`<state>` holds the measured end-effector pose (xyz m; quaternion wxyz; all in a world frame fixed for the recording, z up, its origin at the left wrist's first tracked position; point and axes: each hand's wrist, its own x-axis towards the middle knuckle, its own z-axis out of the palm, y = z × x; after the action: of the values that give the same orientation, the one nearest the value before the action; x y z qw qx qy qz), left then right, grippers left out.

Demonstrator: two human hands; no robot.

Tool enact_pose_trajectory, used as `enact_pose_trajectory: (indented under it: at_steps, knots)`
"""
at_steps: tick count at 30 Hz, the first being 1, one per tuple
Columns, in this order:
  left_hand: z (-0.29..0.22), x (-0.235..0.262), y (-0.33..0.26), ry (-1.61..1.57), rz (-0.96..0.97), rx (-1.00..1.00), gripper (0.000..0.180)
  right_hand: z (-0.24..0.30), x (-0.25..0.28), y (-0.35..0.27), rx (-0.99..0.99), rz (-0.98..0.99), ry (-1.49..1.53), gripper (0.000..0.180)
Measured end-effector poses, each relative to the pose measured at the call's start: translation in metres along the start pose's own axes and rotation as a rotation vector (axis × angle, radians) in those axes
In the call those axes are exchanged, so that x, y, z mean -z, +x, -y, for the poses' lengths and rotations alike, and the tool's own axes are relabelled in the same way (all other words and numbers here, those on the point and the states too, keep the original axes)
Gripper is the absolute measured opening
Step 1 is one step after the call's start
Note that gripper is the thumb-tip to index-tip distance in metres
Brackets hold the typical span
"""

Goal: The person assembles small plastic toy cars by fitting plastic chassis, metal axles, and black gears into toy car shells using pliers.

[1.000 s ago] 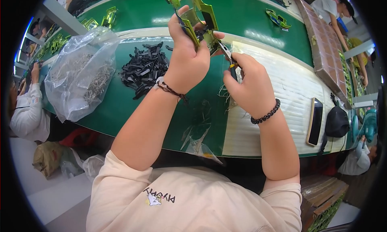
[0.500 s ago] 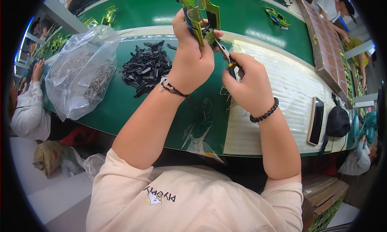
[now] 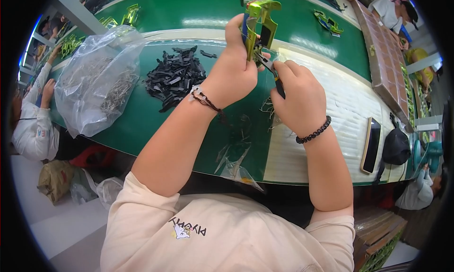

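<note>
Held up over the bench's middle is a shiny yellow-green moulded part, a frame with curved sides and openings. My left hand is closed around its lower left side. Dark-handled pliers sit in my right hand, whose fingers wrap the handles. The pliers' metal jaws reach the lower end of the green part; what they bite on is too small to make out. Left of my left hand lies a heap of small black strips on the green bench.
A clear plastic bag of thin wire pieces stands at left. White foam sheeting covers the right, bearing a phone and black pouch. A brown divided tray lies far right. Another green part rests farther off.
The green part and my left hand have shifted right and slightly down, and the part has turned. My right hand and pliers have moved slightly right, with the jaws still at the part's lower end.
</note>
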<state>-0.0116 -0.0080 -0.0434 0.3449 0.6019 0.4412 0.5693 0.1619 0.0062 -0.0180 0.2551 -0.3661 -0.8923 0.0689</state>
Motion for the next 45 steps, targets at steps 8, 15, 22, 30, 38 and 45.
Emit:
enact_pose_trajectory:
  at_steps: [8,15,22,30,38,45]
  knots:
    - [-0.004,0.003,-0.002,-0.009,0.049,0.083,0.075,-0.004,-0.007,-0.001,0.066,-0.015,-0.032,0.03]
    - [-0.03,0.029,0.018,-0.104,-0.298,0.025,0.063,-0.044,-0.002,0.001,-0.141,-0.043,-0.031,0.022]
    - [-0.068,0.106,0.033,-0.221,-0.357,0.269,0.042,-0.079,0.022,0.008,-0.547,0.209,-0.02,0.018]
    - [0.038,0.22,0.097,-0.077,-0.524,0.63,0.035,-0.076,0.005,0.001,-0.304,0.088,-0.173,0.011]
    - [0.118,0.271,0.107,-0.095,-0.708,0.722,0.026,-0.079,0.005,0.001,-0.364,0.198,-0.185,0.013]
    - [0.098,0.22,0.143,1.722,-0.489,0.905,0.04,-0.11,0.011,0.006,-0.522,0.273,0.237,0.022]
